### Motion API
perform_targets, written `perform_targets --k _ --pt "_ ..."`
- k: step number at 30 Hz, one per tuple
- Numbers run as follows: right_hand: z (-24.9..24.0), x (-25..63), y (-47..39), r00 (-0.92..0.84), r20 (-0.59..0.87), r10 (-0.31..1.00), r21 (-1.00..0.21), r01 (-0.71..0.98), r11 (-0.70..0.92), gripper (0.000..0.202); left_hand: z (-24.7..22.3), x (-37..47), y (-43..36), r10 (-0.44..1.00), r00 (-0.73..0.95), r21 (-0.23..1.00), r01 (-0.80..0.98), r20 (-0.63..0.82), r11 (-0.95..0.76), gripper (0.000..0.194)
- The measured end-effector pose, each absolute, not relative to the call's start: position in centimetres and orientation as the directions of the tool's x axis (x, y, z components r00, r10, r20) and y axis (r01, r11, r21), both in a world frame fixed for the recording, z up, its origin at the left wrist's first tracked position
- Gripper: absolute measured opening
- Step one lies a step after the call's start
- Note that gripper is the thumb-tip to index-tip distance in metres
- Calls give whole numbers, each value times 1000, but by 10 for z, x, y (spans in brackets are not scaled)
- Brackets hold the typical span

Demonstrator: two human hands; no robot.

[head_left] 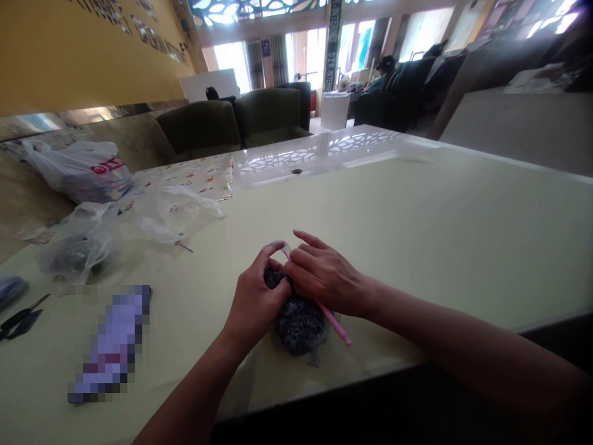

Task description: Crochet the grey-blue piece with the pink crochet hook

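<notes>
Near the table's front edge, my left hand (259,290) is closed on a dark grey, shiny, bunched piece of yarn work (300,327). A bit of clear, film-like material shows by its raised index fingertip. My right hand (324,272) grips a pink crochet hook (337,324), its handle end pointing down toward me, its thin end up by the left fingers. One finger of the right hand stands out straight. The two hands meet over the dark bundle, so the hook's tip and the stitches are mostly hidden.
On the left lie scissors (21,321), a pixelated purple item (111,343), a small pink-purple stick (184,246) and clear plastic bags (81,244). Behind them stands a full white carrier bag (88,170) by a patterned cloth (194,176). Dark chairs (269,114) and a seated person (383,77) are beyond the table.
</notes>
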State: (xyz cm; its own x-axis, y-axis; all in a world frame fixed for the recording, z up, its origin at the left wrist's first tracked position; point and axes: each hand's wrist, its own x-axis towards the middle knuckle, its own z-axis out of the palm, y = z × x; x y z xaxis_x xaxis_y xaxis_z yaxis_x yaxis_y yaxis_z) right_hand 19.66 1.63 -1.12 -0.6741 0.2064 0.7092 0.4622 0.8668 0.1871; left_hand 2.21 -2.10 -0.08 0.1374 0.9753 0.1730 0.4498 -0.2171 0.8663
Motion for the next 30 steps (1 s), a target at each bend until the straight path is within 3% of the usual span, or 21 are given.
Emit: perform_targets --k 3,7,10,13,16,22,30 --pt "-14 197 17 -620 748 238 90 450 888 18 0 21 -18 978 149 884 424 145 -196 52" --pt "-5 204 19 -452 796 403 -204 427 881 15 1 15 -12 989 94 915 378 118 -145 51" --pt "2 209 22 -494 753 434 -316 306 898 10 4 14 -10 993 100 972 224 55 -76 54" --pt "0 210 27 -603 715 355 -285 213 935 24 6 15 -12 990 139 994 105 21 -35 57" --pt "-8 210 31 -575 715 398 -273 294 916 41 6 17 -15 990 143 997 67 21 -31 61" --pt "-12 210 24 -533 757 378 -282 256 925 16 5 16 -16 987 163 1000 11 14 -16 79" --pt "-4 206 21 -622 716 318 -122 337 934 23 5 18 -17 979 196 998 28 50 -56 82"
